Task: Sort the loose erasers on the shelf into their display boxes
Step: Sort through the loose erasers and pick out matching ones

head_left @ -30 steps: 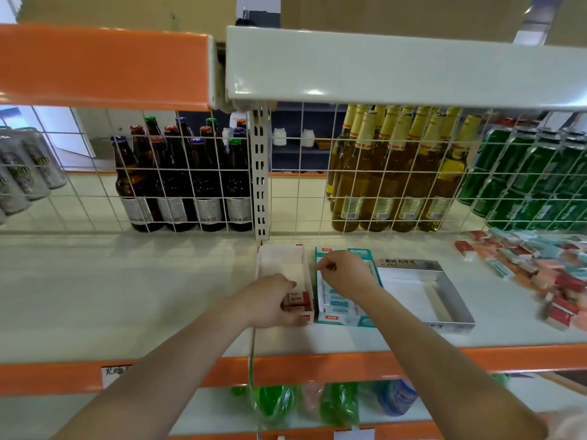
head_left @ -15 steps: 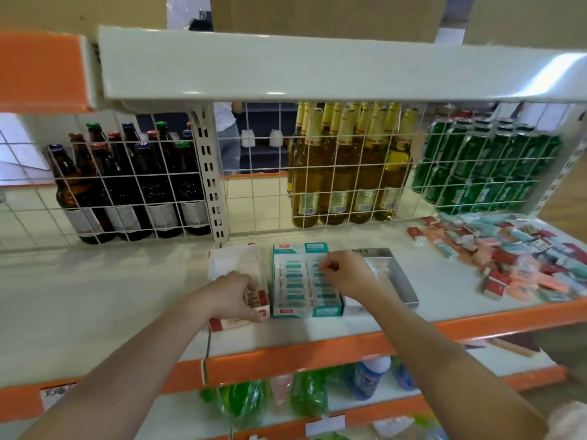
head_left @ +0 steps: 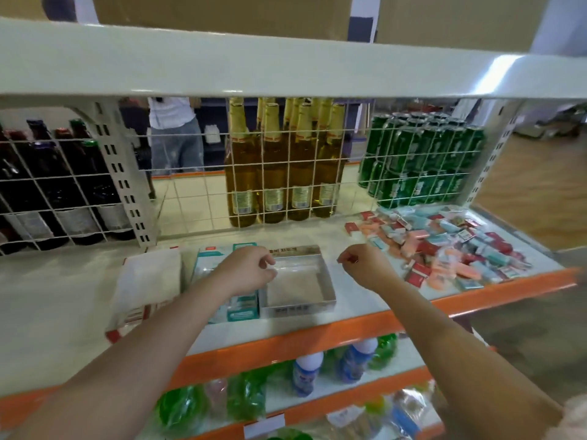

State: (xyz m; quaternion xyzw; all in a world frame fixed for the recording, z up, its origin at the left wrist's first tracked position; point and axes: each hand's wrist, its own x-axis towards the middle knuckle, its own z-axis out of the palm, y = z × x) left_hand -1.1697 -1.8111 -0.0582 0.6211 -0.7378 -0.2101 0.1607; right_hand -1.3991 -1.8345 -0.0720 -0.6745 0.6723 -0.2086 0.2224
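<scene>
Three display boxes stand side by side on the white shelf. A red-and-white box (head_left: 149,281) is at the left. A teal box (head_left: 209,265) holding teal erasers is in the middle. A silver box (head_left: 298,287) on the right looks empty. A pile of loose red, teal and pink erasers (head_left: 444,246) lies further right. My left hand (head_left: 251,271) hovers over the teal box at the silver box's left rim, fingers loosely curled, holding nothing. My right hand (head_left: 365,265) hangs between the silver box and the pile, fingers loosely curled, with nothing visible in it.
A wire grid (head_left: 286,173) backs the shelf, with dark bottles (head_left: 63,185), yellow bottles (head_left: 279,166) and green cans (head_left: 422,160) behind it. An upper shelf board (head_left: 286,65) overhangs. The orange shelf lip (head_left: 317,338) runs along the front. Drinks fill the lower shelf. A person stands beyond the grid.
My left hand left the red-and-white box and moved right, over the teal box. My right hand left the teal box and moved right toward the pile. The view swung right.
</scene>
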